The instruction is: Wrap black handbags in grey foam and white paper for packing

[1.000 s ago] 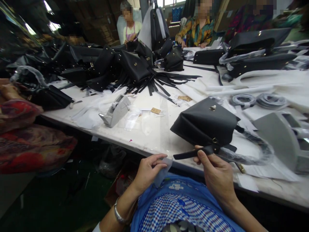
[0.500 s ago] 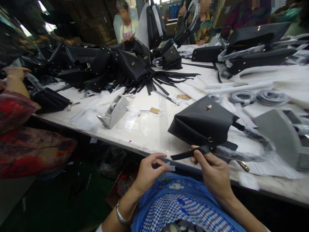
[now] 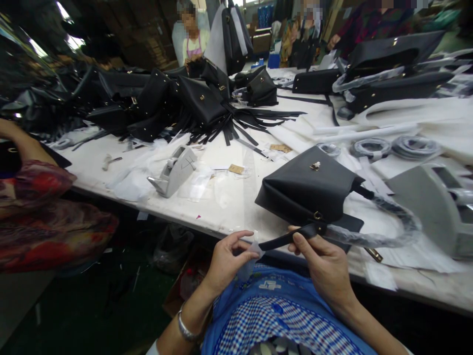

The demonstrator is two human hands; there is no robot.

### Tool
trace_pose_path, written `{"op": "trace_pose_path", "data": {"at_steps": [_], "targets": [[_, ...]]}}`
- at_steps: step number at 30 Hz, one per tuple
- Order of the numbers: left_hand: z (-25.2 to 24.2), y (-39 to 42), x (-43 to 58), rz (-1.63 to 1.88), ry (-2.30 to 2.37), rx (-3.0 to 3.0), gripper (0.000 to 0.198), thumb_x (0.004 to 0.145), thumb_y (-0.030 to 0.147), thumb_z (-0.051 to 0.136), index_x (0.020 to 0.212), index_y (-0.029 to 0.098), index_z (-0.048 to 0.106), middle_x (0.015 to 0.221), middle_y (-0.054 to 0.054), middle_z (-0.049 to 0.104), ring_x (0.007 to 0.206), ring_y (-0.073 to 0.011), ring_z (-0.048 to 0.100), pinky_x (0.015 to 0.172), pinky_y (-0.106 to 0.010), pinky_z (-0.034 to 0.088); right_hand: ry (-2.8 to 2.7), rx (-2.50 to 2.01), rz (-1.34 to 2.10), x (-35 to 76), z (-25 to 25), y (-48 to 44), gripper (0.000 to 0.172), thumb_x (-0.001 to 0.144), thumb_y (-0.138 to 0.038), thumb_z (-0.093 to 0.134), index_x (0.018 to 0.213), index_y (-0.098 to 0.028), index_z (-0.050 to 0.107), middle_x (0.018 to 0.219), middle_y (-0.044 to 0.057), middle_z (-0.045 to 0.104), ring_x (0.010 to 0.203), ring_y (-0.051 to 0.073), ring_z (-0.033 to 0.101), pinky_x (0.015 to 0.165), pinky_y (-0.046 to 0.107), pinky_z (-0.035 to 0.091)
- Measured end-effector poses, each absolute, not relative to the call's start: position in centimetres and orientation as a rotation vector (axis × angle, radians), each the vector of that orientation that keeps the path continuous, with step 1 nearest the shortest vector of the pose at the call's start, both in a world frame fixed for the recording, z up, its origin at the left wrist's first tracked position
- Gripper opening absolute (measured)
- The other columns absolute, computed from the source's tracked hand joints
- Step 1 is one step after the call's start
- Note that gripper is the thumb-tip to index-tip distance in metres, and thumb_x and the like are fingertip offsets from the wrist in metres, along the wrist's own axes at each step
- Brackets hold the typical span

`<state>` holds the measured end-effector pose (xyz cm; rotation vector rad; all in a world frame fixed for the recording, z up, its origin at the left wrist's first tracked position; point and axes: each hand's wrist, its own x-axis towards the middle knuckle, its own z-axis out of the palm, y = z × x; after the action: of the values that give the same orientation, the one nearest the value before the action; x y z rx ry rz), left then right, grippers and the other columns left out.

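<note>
A black handbag [image 3: 305, 182] with a gold clasp lies on its side at the table's front edge. My right hand [image 3: 323, 264] is closed on its black strap [image 3: 275, 241], close to the gold ring. The strap's free end points left, toward my other hand. Thumb and fingers of my left hand [image 3: 231, 259] pinch a translucent white wrapping sheet [image 3: 251, 259], which hangs down at the strap's tip. Whether the sheet goes round the strap or only touches it, I cannot tell. Clear wrapping covers the bag's handle [image 3: 401, 217].
A grey tape dispenser [image 3: 175, 172] stands left of the bag, and a larger grey dispenser [image 3: 432, 212] at right. Black bags [image 3: 201, 101] with loose straps are heaped behind. Coiled wrapped straps [image 3: 416, 148] lie at right. A co-worker's sleeve [image 3: 51, 187] is at left.
My left hand's sheet now hangs larger and meets the strap's tip, where a gap was before. The co-worker at left has drawn a black bag back toward themselves.
</note>
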<state>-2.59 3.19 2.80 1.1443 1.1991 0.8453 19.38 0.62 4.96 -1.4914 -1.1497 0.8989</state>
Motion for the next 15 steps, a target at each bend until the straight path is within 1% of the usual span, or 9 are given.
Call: {"op": "trace_pose_path", "data": {"at_steps": [2, 5, 9, 15], "targets": [[2.93, 3.23, -2.55, 0.839, 1.191, 1.127, 0.049, 0.070, 0.021, 0.081, 0.117, 0.015, 0.067, 0.077, -0.002, 0.077, 0.074, -0.0193, 0.072, 0.081, -0.030, 0.054, -1.167, -1.498, 0.894, 19.37, 5.08, 0.66, 0.032, 0.086, -0.047, 0.069, 0.098, -0.020, 0.079, 0.067, 0.002, 0.071, 0.063, 0.018, 0.066, 0.065, 0.029, 0.055], [3.15, 3.22, -2.63, 0.819, 1.182, 1.107, 0.051, 0.070, 0.022, 0.081, 0.119, 0.014, 0.067, 0.078, -0.003, 0.078, 0.075, -0.0199, 0.072, 0.079, -0.030, 0.055, -1.183, -1.520, 0.868, 19.44, 5.19, 0.70, 0.032, 0.085, -0.050, 0.068, 0.083, -0.020, 0.080, 0.067, 0.004, 0.072, 0.063, 0.019, 0.066, 0.065, 0.030, 0.055], [3.32, 3.20, -2.83, 0.800, 1.177, 1.110, 0.052, 0.071, 0.023, 0.081, 0.120, 0.015, 0.067, 0.079, -0.003, 0.078, 0.075, -0.0192, 0.072, 0.078, -0.029, 0.055, -1.195, -1.548, 0.841, 19.52, 5.21, 0.70, 0.031, 0.085, -0.049, 0.068, 0.078, -0.021, 0.080, 0.074, 0.005, 0.075, 0.067, 0.020, 0.068, 0.067, 0.031, 0.055], [3.75, 3.31, -2.37, 0.789, 1.144, 1.071, 0.049, 0.072, 0.026, 0.080, 0.118, 0.015, 0.068, 0.081, -0.003, 0.078, 0.075, -0.0186, 0.072, 0.078, -0.029, 0.055, -1.258, -1.519, 0.926, 19.15, 5.03, 0.76, 0.034, 0.085, -0.049, 0.067, 0.065, -0.023, 0.076, 0.090, 0.007, 0.078, 0.085, 0.026, 0.072, 0.075, 0.033, 0.055]]}}
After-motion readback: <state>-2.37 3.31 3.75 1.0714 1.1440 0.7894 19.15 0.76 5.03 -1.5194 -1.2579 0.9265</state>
